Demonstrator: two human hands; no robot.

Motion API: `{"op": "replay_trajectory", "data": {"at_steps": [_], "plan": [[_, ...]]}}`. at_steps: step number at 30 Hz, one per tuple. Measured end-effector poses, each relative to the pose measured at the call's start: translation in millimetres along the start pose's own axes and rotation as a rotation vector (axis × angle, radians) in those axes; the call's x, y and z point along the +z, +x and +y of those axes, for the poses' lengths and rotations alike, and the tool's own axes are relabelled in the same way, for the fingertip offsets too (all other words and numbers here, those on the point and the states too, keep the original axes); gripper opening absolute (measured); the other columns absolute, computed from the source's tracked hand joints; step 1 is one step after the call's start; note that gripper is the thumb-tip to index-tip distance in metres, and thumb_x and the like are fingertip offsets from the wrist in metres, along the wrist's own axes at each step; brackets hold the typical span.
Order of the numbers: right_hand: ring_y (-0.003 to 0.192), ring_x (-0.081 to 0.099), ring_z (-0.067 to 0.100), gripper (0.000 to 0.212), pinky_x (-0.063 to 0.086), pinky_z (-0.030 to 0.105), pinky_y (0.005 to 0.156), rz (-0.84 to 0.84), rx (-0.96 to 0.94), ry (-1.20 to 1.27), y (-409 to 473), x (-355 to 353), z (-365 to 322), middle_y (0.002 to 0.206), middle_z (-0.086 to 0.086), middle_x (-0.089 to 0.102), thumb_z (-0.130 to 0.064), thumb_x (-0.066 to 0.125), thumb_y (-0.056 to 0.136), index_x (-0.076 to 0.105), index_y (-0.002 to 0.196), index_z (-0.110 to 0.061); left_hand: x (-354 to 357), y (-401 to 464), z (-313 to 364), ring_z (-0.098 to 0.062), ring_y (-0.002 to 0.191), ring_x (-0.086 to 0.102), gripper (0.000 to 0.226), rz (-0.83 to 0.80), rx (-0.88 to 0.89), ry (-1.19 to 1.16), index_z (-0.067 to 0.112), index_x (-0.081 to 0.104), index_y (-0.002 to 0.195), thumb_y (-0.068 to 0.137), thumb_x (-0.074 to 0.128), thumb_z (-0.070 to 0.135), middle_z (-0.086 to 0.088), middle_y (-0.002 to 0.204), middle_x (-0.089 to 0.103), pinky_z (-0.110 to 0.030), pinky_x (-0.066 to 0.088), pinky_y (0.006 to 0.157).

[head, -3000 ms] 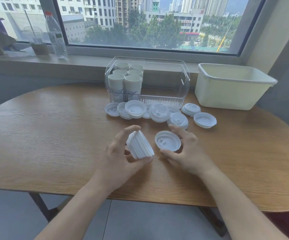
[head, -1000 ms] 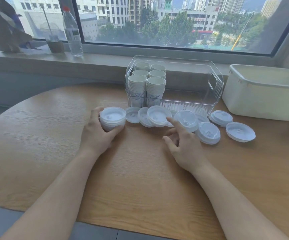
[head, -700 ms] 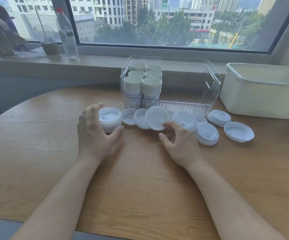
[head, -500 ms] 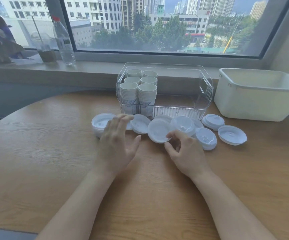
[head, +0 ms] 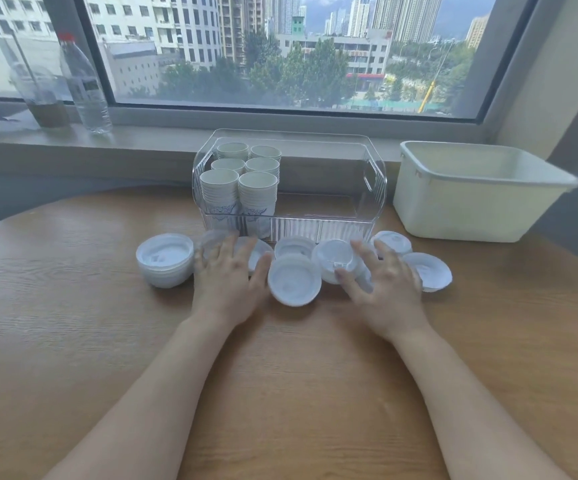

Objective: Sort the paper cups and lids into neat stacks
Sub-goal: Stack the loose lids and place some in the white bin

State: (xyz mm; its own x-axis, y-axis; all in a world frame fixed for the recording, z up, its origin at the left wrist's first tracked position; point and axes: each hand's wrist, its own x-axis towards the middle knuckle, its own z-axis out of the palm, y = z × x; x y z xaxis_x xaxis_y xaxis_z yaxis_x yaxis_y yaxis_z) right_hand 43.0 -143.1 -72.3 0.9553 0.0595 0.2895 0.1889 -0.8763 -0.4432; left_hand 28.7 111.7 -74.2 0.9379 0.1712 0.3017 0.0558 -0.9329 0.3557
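A stack of white lids (head: 164, 259) stands on the table at the left. Loose white lids lie in a row in front of the clear bin (head: 374, 188); the nearest one (head: 294, 284) sits between my hands. My left hand (head: 230, 278) lies flat, fingers spread, over lids just right of the stack. My right hand (head: 382, 289) is spread over lids further right, its thumb touching a lid (head: 334, 261). Neither hand grips anything. Several stacks of paper cups (head: 239, 185) stand in the bin's left half.
A pale green tub (head: 419, 202) stands to the right of the clear bin. On the window sill at the back left stand a water bottle (head: 84, 84) and a clear drink cup (head: 43, 95). The wooden table (head: 72, 341) curves away at its left edge.
My left hand let go of the lid stack at the left and moved right onto the loose lids. My right hand released the lid it held and spread out further right.
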Motion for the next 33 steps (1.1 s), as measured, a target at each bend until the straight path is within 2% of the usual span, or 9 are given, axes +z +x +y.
{"op": "replay_trajectory", "data": {"at_steps": [2, 5, 9, 13, 18, 23, 28, 33], "plan": [[0.154, 0.028, 0.020, 0.071, 0.021, 0.052, 0.124, -0.030, -0.018, 0.025, 0.6, 2.5, 1.2, 0.164, -0.003, 0.038, -0.082, 0.034, 0.089, 0.040, 0.152, -0.050, 1.6, -0.2, -0.1, -0.028, 0.156, 0.025, 0.057, -0.012, 0.005, -0.013, 0.033, 0.044, 0.154, 0.104, 0.033, 0.059, -0.007, 0.169, 0.030, -0.054, 0.008, 0.127], [0.148, 0.037, 0.019, 0.061, 0.027, 0.049, 0.119, -0.004, -0.057, 0.080, -1.2, 1.5, 0.2, 0.156, -0.008, 0.048, -0.074, 0.046, 0.093, 0.049, 0.147, -0.046, 1.0, -2.1, -2.0, -0.023, 0.157, 0.024, 0.055, -0.011, 0.024, -0.068, 0.033, 0.051, 0.149, 0.105, 0.034, 0.060, -0.005, 0.168, 0.033, -0.050, 0.011, 0.128], [0.144, 0.043, 0.018, 0.056, 0.031, 0.048, 0.118, -0.014, -0.078, 0.103, -6.1, -4.0, -2.3, 0.150, -0.009, 0.054, -0.067, 0.054, 0.095, 0.053, 0.145, -0.041, -4.3, -13.7, 2.8, -0.016, 0.156, 0.025, 0.070, -0.048, 0.095, -0.125, 0.035, 0.057, 0.145, 0.094, 0.022, 0.069, 0.002, 0.166, 0.037, -0.049, 0.014, 0.128], [0.142, 0.045, 0.015, 0.058, 0.029, 0.045, 0.119, -0.048, -0.092, 0.099, -18.0, -12.4, -5.4, 0.149, -0.010, 0.055, -0.064, 0.056, 0.096, 0.052, 0.147, -0.038, -6.6, -32.0, 6.5, -0.016, 0.155, 0.029, 0.080, -0.053, 0.124, -0.135, 0.037, 0.060, 0.141, 0.087, 0.015, 0.076, 0.004, 0.165, 0.038, -0.048, 0.015, 0.127], [0.136, 0.048, 0.014, 0.055, 0.030, 0.041, 0.116, -0.102, -0.113, 0.045, -42.0, -26.5, 5.5, 0.144, -0.012, 0.055, -0.064, 0.057, 0.096, 0.053, 0.145, -0.039, -7.0, -59.8, 13.6, -0.018, 0.148, 0.041, 0.065, -0.030, 0.150, -0.127, 0.040, 0.063, 0.133, 0.092, 0.023, 0.071, 0.003, 0.158, 0.049, -0.049, 0.022, 0.122], [0.139, 0.045, 0.015, 0.055, 0.025, 0.039, 0.117, -0.158, -0.122, 0.031, -65.7, -44.6, 15.4, 0.146, -0.011, 0.053, -0.060, 0.057, 0.097, 0.051, 0.148, -0.040, -11.1, -89.2, 25.1, -0.016, 0.143, 0.046, 0.064, -0.031, 0.186, -0.069, 0.035, 0.066, 0.130, 0.095, 0.025, 0.068, 0.003, 0.151, 0.056, -0.042, 0.022, 0.116], [0.144, 0.040, 0.014, 0.050, 0.016, 0.046, 0.125, -0.162, -0.116, 0.004, -88.9, -64.6, 19.6, 0.151, -0.012, 0.052, -0.057, 0.051, 0.101, 0.051, 0.148, -0.040, -16.0, -118.1, 41.9, -0.016, 0.146, 0.043, 0.071, -0.081, 0.225, 0.000, 0.036, 0.065, 0.131, 0.093, 0.016, 0.071, 0.004, 0.156, 0.051, -0.042, 0.019, 0.117], [0.135, 0.048, 0.011, 0.056, 0.029, 0.040, 0.118, -0.079, -0.161, 0.144, -115.0, -86.9, 5.8, 0.142, -0.014, 0.059, -0.063, 0.058, 0.094, 0.056, 0.144, -0.039, -21.8, -143.2, 56.3, -0.013, 0.150, 0.036, 0.069, -0.105, 0.249, 0.022, 0.040, 0.057, 0.138, 0.094, 0.014, 0.072, 0.008, 0.162, 0.042, -0.042, 0.019, 0.119]]}}
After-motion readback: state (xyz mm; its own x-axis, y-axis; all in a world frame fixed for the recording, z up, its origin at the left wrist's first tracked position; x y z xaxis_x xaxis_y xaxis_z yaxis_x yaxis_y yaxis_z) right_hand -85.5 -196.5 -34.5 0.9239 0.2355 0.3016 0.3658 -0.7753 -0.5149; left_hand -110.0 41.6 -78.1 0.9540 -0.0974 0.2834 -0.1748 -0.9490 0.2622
